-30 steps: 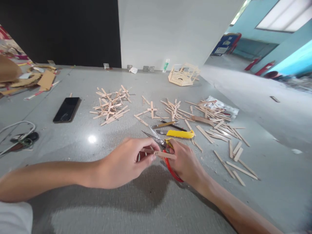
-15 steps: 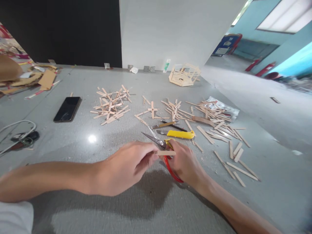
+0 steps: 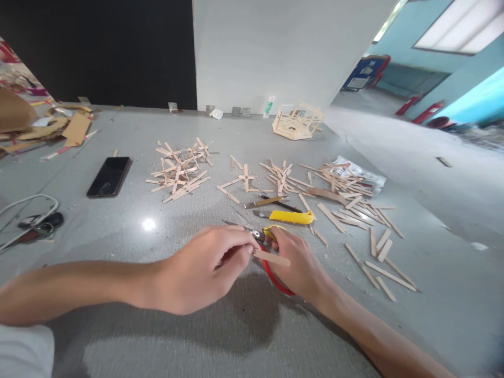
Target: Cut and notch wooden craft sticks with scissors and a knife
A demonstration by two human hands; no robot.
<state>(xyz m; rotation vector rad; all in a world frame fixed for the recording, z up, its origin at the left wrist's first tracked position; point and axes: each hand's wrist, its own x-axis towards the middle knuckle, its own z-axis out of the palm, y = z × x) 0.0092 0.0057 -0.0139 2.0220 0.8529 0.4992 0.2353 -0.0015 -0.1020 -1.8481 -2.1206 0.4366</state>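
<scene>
My left hand [image 3: 208,268] pinches a short wooden stick [image 3: 273,258] between thumb and fingertips, and the stick points right, above the scissor handles. Around the handles of the scissors [image 3: 258,235], one red and one yellow, my right hand [image 3: 293,257] is closed. Their dark blades point left and are partly hidden behind my left hand. Just beyond lie a yellow cutter [image 3: 291,217], a tan craft knife [image 3: 265,201] and a black pen-like tool [image 3: 289,206].
Loose stick piles lie at centre left [image 3: 179,170] and right [image 3: 346,184]. A phone [image 3: 109,177] and a cable [image 3: 55,202] are on the left. At the back stand a small stick frame [image 3: 295,126] and a tube [image 3: 269,106]. Cardboard [image 3: 76,127] lies back left.
The held stick has tilted, its right end now lower. The scissor blades have swung lower and look more closed. My left hand has shifted slightly.
</scene>
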